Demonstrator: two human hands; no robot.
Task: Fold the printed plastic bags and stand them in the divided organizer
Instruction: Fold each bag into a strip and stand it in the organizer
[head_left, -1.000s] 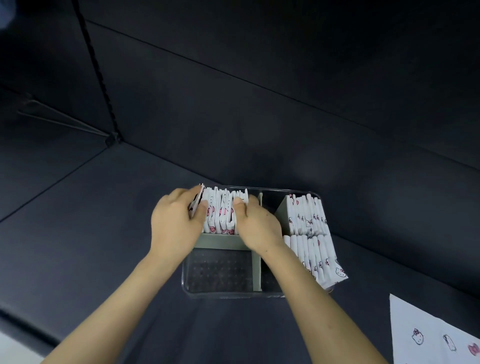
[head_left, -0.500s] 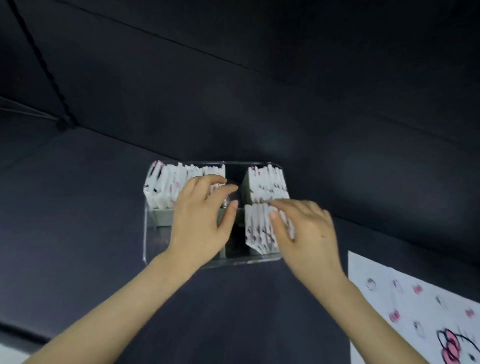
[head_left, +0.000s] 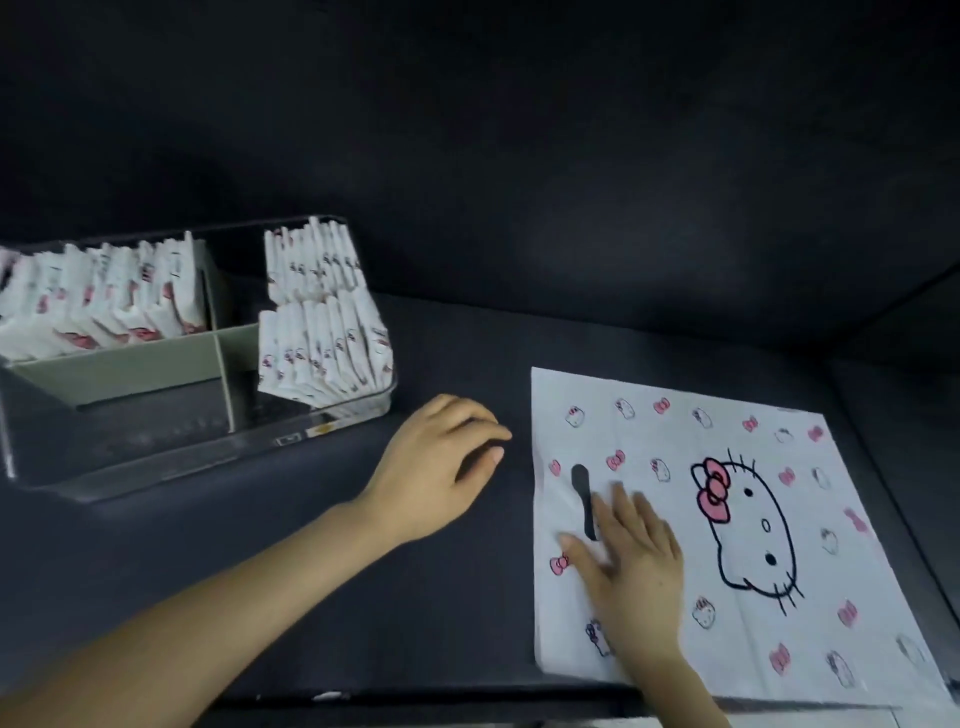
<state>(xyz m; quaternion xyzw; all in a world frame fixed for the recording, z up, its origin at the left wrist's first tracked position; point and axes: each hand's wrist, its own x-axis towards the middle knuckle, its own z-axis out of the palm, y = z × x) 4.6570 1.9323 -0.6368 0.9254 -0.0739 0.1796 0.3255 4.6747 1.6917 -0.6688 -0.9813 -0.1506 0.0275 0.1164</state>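
A white plastic bag (head_left: 748, 499) printed with a cat face and pink bows lies flat on the dark table at the right. My right hand (head_left: 631, 566) rests on it with straight fingers, beside its cut-out handle slot. My left hand (head_left: 441, 462) hovers over the table between bag and organizer, fingers loosely curled, holding nothing. The clear divided organizer (head_left: 171, 462) stands at the left. Folded bags (head_left: 104, 301) stand in its far-left compartment, and more folded bags (head_left: 322, 332) fill the two right compartments. The near-left compartment holds nothing.
The table is covered in dark cloth, with a dark backdrop behind. The table's front edge (head_left: 415, 699) runs just below the bag. A grey divider (head_left: 119, 364) splits the organizer.
Both hands left the organizer. The right hand came down onto the flat bag; the left hand drew back to the table beside it. The view swung right.
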